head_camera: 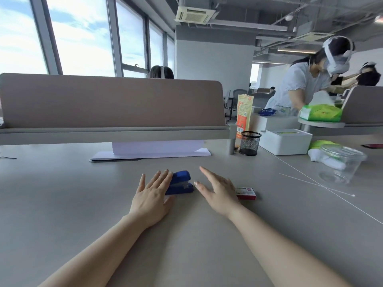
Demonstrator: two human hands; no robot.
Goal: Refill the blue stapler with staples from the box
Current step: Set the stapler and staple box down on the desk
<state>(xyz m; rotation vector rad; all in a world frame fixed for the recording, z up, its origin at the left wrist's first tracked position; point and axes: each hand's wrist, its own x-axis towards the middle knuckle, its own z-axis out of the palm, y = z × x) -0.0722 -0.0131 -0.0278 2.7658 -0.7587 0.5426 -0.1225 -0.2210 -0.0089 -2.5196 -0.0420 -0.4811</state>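
Observation:
A blue stapler (180, 182) lies on the grey desk (62, 193) in the middle of the view, closed. My left hand (152, 195) rests flat just left of it, fingers spread, fingertips touching its left side. My right hand (217, 190) hovers open to the stapler's right, thumb pointing at it, holding nothing. A small red and white staple box (247, 194) lies on the desk right behind my right hand, partly hidden by it.
A beige divider panel (112, 102) stands across the back with white paper (151, 152) under it. At the right are a black mesh cup (250, 142), a white box (286, 140) and a clear plastic tub (341, 162). A person works at the far right.

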